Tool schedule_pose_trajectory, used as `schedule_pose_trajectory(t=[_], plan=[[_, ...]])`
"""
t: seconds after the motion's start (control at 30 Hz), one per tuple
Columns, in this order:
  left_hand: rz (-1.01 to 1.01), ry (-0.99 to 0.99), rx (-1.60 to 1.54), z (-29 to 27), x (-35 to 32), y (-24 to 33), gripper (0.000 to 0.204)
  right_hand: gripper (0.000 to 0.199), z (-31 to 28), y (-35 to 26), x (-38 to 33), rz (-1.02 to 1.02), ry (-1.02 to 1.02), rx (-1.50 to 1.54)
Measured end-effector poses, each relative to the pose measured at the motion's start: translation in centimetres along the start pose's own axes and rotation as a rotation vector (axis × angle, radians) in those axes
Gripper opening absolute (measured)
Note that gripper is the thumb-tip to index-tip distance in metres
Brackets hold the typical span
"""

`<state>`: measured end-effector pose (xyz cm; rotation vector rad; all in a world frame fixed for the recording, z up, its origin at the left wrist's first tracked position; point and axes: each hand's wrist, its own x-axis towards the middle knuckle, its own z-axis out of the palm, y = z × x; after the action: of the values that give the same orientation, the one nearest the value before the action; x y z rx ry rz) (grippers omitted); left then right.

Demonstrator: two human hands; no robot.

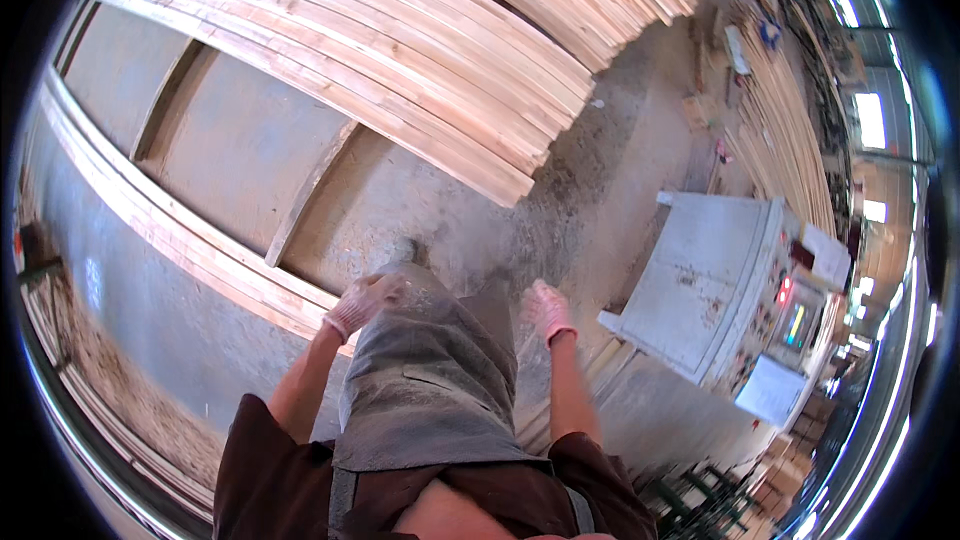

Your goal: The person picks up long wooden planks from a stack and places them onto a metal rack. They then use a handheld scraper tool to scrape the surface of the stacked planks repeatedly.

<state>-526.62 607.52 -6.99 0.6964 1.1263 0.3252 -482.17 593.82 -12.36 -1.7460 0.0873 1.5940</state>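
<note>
My left hand (pixel 368 302), in a pale pinkish knit work glove, hangs in front of the grey apron (pixel 425 370). Its fingers are loosely bent and a little blurred, and I see nothing in them. At the apron's right side, my right hand (pixel 547 310) wears a matching glove, with its fingers loosely apart and no thing in it. Left of me, near my left hand, a narrow row of wooden boards (pixel 215 252) runs along the floor. Ahead lies a wide layer of long planed boards (pixel 400 70), their ends stepped unevenly. Neither hand touches the wood.
Wooden crosspieces (pixel 312 195) lie between the two rows of boards. To the right stands a grey machine cabinet (pixel 700 275) with a lit control panel (pixel 795 320). Beyond it, long strips of wood (pixel 785 130) are piled. Dusty concrete floor (pixel 590 180) extends ahead.
</note>
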Motion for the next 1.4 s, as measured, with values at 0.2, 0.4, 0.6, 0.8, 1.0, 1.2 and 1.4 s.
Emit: schedule_pose_trajectory(t=[0.2,0.4,0.6,0.8,1.0,1.2,1.4], plan=[[-0.372,0.712,-0.689,-6.3,-5.4,-10.3,0.047,0.034,2.5,-16.9,11.8,-0.008,0.134,-0.214],[-0.581,1.093,-0.693,6.6,-16.2,-16.4,0.049,0.039,1.6,-26.0,31.2,0.058,-0.014,-0.472],[-1.043,0.771,-0.621,24.2,-18.9,-14.0,0.052,0.083,3.9,-26.2,43.1,0.103,-0.090,-0.397],[-1.038,0.796,-0.720,30.6,-14.6,-8.7,0.063,0.078,6.2,-26.8,43.0,0.115,-0.124,-0.292],[-0.855,0.908,-0.847,25.9,-10.1,-7.6,0.066,0.075,3.8,-24.8,43.5,0.079,-0.142,-0.164],[-0.864,0.867,-0.789,27.0,-7.8,-7.0,0.065,0.069,-3.7,-25.4,39.9,0.160,-0.194,-0.218],[-0.918,0.928,-0.827,28.1,-8.4,-7.4,0.062,0.061,-11.4,-26.3,41.9,0.429,-0.032,-0.068]])
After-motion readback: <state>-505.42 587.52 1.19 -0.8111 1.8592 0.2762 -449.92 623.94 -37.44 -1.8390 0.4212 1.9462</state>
